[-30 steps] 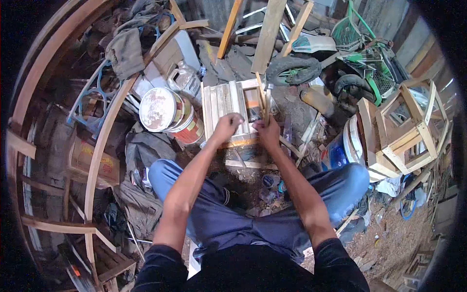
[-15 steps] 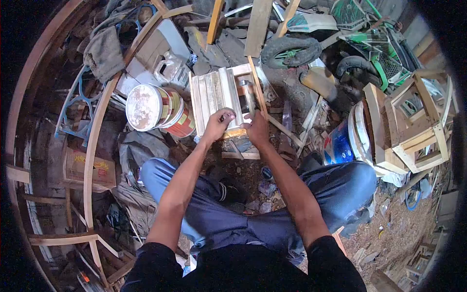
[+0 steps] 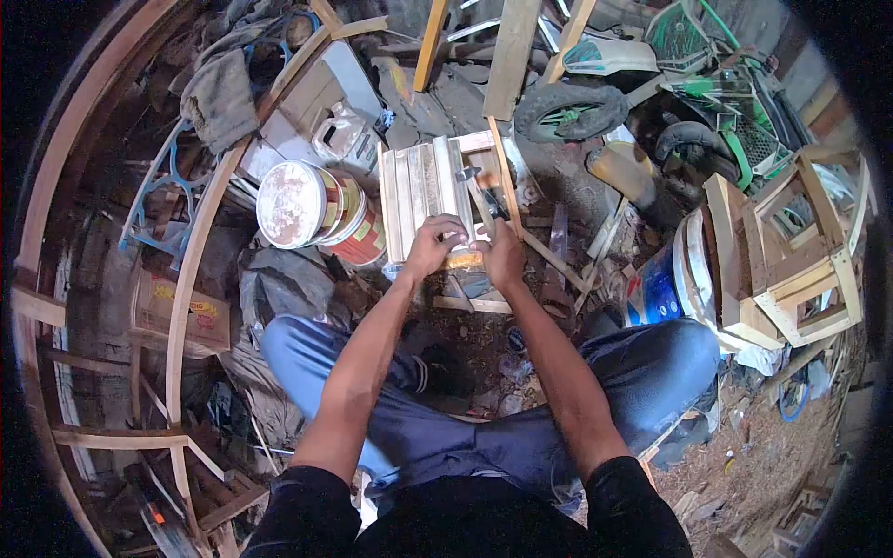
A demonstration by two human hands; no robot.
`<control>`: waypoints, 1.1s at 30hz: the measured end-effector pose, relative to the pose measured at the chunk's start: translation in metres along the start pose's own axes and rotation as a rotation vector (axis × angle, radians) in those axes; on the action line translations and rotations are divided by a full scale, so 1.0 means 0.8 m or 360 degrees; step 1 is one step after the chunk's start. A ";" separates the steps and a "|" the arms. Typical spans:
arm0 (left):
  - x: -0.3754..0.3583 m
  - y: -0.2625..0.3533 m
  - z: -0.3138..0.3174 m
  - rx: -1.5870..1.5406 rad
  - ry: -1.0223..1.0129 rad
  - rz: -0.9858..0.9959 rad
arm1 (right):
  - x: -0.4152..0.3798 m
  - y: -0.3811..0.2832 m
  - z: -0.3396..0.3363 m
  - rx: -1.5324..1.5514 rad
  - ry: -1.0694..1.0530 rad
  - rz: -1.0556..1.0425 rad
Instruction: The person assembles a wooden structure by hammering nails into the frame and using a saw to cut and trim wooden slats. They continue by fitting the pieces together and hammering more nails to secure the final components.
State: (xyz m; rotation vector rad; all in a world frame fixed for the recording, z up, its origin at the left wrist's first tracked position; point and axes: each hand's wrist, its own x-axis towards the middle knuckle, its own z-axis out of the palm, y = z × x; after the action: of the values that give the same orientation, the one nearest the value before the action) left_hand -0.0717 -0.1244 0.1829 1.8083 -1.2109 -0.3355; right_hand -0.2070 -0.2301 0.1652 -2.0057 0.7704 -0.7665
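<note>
Seen from above, the right hand [image 3: 502, 258] grips a hammer [image 3: 478, 191] by its handle over a slatted wooden crate [image 3: 409, 191]. The left hand [image 3: 435, 245], fingers curled, is at the crate's near edge; whether it pinches anything is unclear. Paint buckets [image 3: 292, 206] stand left of the crate.

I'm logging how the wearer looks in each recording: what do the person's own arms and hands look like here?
Both arms come out of short, plain black sleeves: the left sleeve and the right sleeve end above the elbow. The forearms are uncovered. The left grip and right grip are bare five-fingered hands; I can make out no gloves.
</note>
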 end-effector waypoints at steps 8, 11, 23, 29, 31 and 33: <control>-0.003 0.005 0.006 -0.0016 0.0032 -0.0009 | 0.015 0.014 -0.027 0.0320 -0.0334 0.0104; -0.002 0.005 0.012 0.0076 0.0022 0.0011 | 0.011 0.020 -0.025 0.0409 -0.0287 0.0143; 0.006 0.015 -0.005 -0.0260 0.0007 -0.0156 | -0.013 0.001 0.004 -0.0104 -0.0018 -0.0041; 0.016 0.013 -0.009 0.0100 0.0060 0.0305 | 0.028 -0.042 -0.075 0.0007 -0.0514 0.0027; 0.021 -0.005 -0.007 0.0054 0.0086 0.0218 | 0.054 -0.051 -0.117 -0.0309 -0.0739 -0.0125; 0.024 -0.008 -0.005 -0.0071 0.0066 -0.0074 | 0.058 -0.058 -0.166 -0.0525 -0.0773 -0.0359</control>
State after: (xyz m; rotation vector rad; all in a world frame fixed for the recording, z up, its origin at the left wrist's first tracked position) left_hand -0.0559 -0.1375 0.1850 1.7987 -1.1255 -0.3471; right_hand -0.2660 -0.3069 0.2772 -2.4729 0.4055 -0.2538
